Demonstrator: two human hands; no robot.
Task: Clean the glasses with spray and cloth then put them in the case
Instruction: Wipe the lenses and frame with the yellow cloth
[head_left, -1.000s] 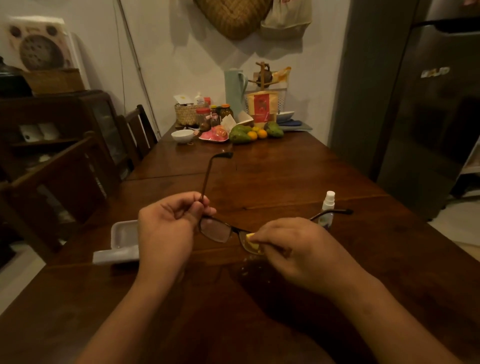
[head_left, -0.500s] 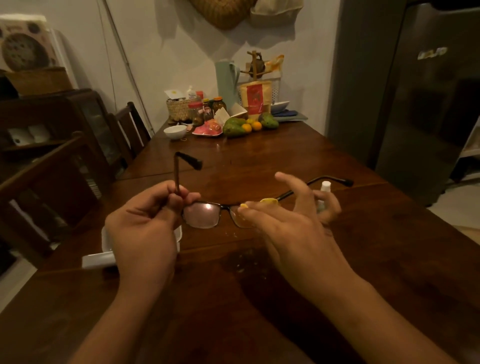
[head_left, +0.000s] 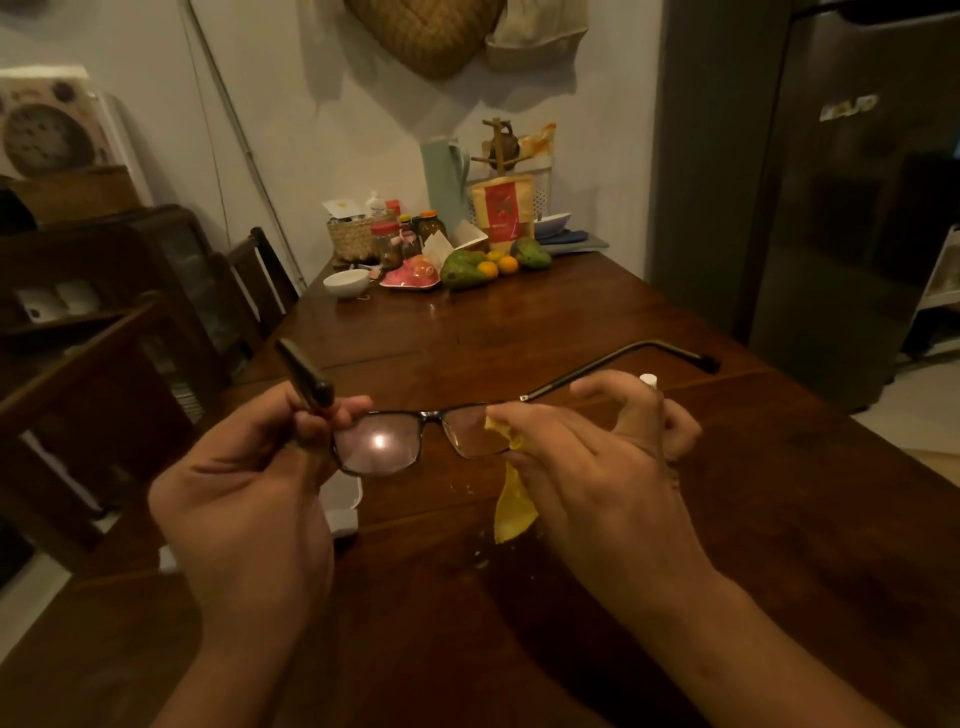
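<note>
Here, in the head view, the glasses (head_left: 434, 415) are held in the air above the wooden table (head_left: 519, 338), lenses facing the person, just above the middle of the frame. The left hand (head_left: 249, 493), at nine o'clock of the glasses, has its fingers curled and grips the frame at the left hinge, with that temple arm sticking up toward eleven o'clock. The right hand (head_left: 597, 467), at three o'clock of the glasses, pinches a yellow cloth (head_left: 511, 509) between thumb and forefinger against the right lens. Its other fingers are lifted and loosely bent, and the free end of the cloth hangs down toward six o'clock. The right temple arm runs out toward two o'clock, over that hand. A bright light reflects in the left lens.

The white cap of the spray bottle (head_left: 649, 379) peeks out at one o'clock of the right hand. The white case (head_left: 345, 493) lies on the table at seven o'clock of the glasses, mostly hidden by the left hand. Fruit (head_left: 462, 270) and jars crowd the table's far end at twelve o'clock, and a dark fridge (head_left: 857, 208) stands at two o'clock.
</note>
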